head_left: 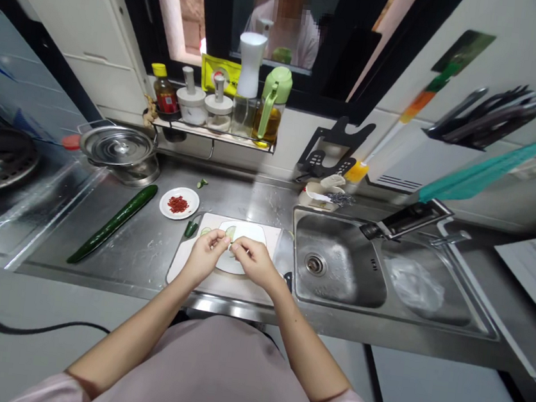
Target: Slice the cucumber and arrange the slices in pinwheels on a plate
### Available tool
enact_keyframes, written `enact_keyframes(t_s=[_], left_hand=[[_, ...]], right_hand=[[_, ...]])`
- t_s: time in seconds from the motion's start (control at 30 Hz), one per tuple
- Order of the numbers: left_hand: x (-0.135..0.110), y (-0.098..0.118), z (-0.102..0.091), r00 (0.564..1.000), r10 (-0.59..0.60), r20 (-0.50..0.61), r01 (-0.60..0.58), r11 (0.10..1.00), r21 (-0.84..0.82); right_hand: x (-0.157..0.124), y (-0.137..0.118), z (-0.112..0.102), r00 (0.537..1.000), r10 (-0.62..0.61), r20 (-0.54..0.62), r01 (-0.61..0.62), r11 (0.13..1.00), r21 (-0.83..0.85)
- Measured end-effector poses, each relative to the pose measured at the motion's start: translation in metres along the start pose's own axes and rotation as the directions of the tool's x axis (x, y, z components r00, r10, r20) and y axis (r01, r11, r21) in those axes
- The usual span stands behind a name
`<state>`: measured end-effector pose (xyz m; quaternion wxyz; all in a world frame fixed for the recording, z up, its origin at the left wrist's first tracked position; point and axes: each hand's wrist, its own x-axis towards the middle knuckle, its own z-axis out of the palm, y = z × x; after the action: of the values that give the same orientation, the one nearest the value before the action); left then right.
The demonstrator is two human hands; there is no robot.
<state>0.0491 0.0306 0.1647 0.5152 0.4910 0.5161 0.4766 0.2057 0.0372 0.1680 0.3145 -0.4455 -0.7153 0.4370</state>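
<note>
Above a white plate (255,232), my left hand (205,255) pinches a thin, pale green cucumber slice (230,231) between thumb and fingers. My right hand (254,261) meets it from the other side, fingertips closed at the slice's lower edge. The plate rests on a white cutting board (176,274). Another cucumber slice (205,231) lies on the board just beyond my left hand, and a dark green cucumber end (190,229) sits at the board's left edge. What lies under my fingers on the plate is mostly hidden.
A whole cucumber (115,222) and a small plate of chopped red pieces (179,204) lie left. A knife with a black handle (288,281) lies right of the board, beside the sink (335,292). A lidded steel pot (131,169) stands back left; bottles fill the shelf (217,133).
</note>
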Motion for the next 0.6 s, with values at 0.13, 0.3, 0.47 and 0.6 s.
enact_keyframes(t_s=[0.13,0.3,0.47,0.6], left_hand=[[0.003,-0.005,0.002,1.0,0.006,-0.018,-0.006,1.0,0.025],[0.007,-0.009,0.006,1.0,0.006,-0.022,-0.005,0.999,0.047],[0.012,-0.017,0.011,0.999,-0.014,-0.037,0.016,0.999,0.05],[0.018,-0.028,0.015,0.999,-0.024,-0.044,0.025,0.999,0.028]], right_hand=[[0.004,0.005,0.005,0.994,0.107,-0.019,-0.102,0.98,0.173],[0.009,0.005,0.006,0.972,0.235,-0.013,-0.219,0.926,0.306],[0.013,0.008,0.005,0.952,0.307,0.002,-0.288,0.889,0.356],[0.015,0.018,0.005,0.93,0.367,0.026,-0.351,0.865,0.358]])
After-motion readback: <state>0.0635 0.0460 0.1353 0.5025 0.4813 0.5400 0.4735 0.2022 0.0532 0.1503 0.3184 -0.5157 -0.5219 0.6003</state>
